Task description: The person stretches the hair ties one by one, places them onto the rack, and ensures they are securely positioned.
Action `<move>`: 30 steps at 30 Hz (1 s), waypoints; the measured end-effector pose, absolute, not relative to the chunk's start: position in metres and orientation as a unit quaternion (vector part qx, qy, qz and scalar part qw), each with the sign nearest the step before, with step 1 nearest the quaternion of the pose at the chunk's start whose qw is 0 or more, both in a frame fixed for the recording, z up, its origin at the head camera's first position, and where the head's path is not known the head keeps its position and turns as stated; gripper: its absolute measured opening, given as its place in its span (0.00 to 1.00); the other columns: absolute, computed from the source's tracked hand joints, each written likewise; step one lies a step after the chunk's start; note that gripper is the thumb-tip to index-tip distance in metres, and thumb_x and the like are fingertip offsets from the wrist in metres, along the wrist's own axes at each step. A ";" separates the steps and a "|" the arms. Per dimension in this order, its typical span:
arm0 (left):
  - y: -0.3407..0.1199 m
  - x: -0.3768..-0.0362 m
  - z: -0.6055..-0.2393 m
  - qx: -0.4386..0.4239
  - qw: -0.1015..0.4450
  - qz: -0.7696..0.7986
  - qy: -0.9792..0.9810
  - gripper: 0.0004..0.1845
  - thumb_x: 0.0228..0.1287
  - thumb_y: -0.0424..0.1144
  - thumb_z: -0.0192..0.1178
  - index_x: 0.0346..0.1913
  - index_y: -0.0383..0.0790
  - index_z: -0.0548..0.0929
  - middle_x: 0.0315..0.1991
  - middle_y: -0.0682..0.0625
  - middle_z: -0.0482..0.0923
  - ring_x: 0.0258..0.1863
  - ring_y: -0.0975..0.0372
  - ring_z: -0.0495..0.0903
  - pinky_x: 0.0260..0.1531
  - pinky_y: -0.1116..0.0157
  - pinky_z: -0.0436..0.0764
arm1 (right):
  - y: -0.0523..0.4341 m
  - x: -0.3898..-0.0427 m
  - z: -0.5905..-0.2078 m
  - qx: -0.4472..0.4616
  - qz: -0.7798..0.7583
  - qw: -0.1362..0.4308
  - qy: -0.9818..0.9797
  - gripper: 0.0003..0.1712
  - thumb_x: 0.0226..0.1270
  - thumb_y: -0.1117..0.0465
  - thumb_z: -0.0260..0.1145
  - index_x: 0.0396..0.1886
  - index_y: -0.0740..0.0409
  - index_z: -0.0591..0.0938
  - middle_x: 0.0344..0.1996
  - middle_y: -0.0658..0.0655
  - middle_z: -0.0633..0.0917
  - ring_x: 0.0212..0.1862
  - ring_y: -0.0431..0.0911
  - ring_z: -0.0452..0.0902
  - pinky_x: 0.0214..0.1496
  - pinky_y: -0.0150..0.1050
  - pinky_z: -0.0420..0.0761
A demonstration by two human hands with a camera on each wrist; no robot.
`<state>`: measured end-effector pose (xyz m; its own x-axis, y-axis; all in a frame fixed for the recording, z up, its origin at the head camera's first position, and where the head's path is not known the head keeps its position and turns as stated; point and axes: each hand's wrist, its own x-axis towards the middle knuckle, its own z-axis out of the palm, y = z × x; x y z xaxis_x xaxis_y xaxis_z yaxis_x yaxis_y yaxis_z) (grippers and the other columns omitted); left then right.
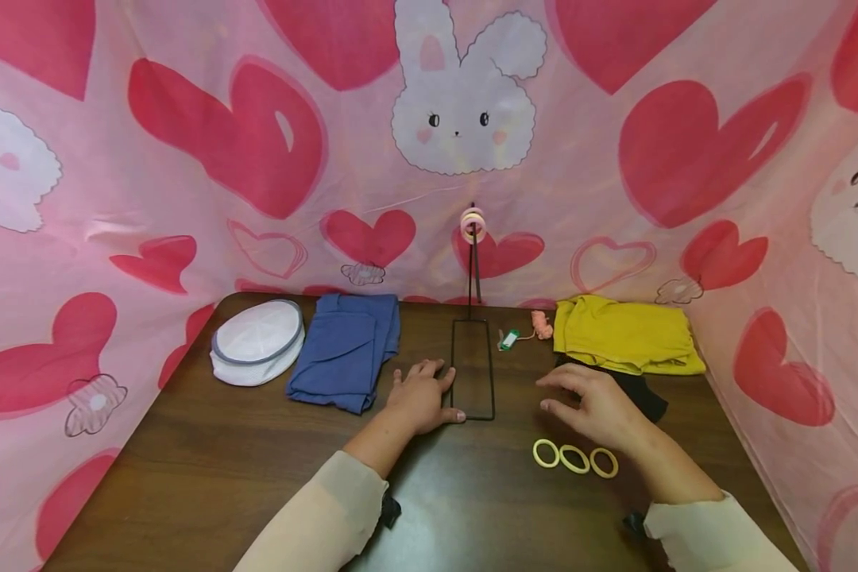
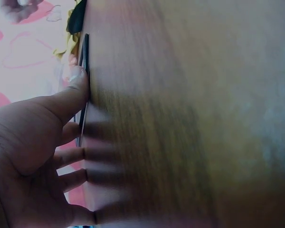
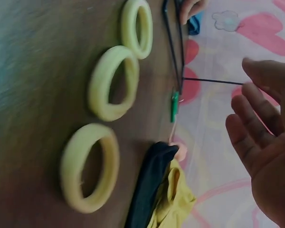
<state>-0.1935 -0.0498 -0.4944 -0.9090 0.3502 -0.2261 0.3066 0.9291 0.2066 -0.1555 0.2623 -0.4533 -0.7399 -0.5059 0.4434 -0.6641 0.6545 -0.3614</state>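
Observation:
A black wire stand (image 1: 473,369) has a rectangular base flat on the dark wooden table (image 1: 207,469) and an upright rod carrying pale rings (image 1: 473,224) at its top. My left hand (image 1: 422,395) lies flat on the table, its fingers and thumb (image 2: 73,92) pressing against the base's left edge (image 2: 83,80). Three yellow rings (image 1: 575,458) lie in a row near the front right, also the yellow rings (image 3: 107,80) in the right wrist view. Above them hovers my right hand (image 1: 586,401), its fingers (image 3: 249,137) straight and holding nothing.
A white cap (image 1: 257,342) and folded blue cloth (image 1: 346,349) lie at the back left. Yellow cloth (image 1: 625,334) over a black one (image 1: 639,393) lies at the back right, a green tag (image 1: 508,340) and a pink cord (image 1: 541,323) beside it. Pink heart-print fabric (image 1: 186,159) walls the table.

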 end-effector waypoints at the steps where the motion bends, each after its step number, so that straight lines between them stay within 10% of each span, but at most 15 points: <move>1: -0.050 -0.194 -0.495 0.169 0.130 0.083 0.973 0.49 0.62 0.73 0.61 0.82 0.59 0.61 0.82 0.52 0.54 0.81 0.51 0.51 0.74 0.34 0.53 | 0.264 -0.154 -0.455 0.328 0.251 0.142 -0.900 0.20 0.55 0.64 0.82 0.48 0.49 0.89 0.43 0.45 0.88 0.45 0.41 0.84 0.46 0.43 0.86; 16: -0.050 -0.194 -0.495 0.172 0.125 0.081 0.974 0.48 0.62 0.73 0.61 0.82 0.58 0.62 0.82 0.51 0.55 0.81 0.51 0.52 0.73 0.34 0.54 | 0.278 -0.143 -0.475 0.337 0.224 -0.060 -0.912 0.28 0.53 0.50 0.84 0.55 0.49 0.88 0.50 0.45 0.88 0.52 0.43 0.80 0.55 0.48 0.81; 30: -0.050 -0.192 -0.494 0.170 0.127 0.087 0.973 0.48 0.62 0.72 0.61 0.82 0.58 0.62 0.82 0.51 0.55 0.81 0.51 0.52 0.73 0.34 0.54 | 0.274 -0.143 -0.482 0.365 0.223 -0.079 -0.900 0.23 0.50 0.55 0.86 0.47 0.48 0.90 0.43 0.42 0.87 0.47 0.40 0.79 0.50 0.43 0.82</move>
<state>-0.1924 -0.0500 -0.4936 -0.9097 0.3539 -0.2174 0.3098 0.9268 0.2126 -0.1434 0.2739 -0.4819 -0.7207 -0.6929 0.0211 -0.6229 0.6339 -0.4584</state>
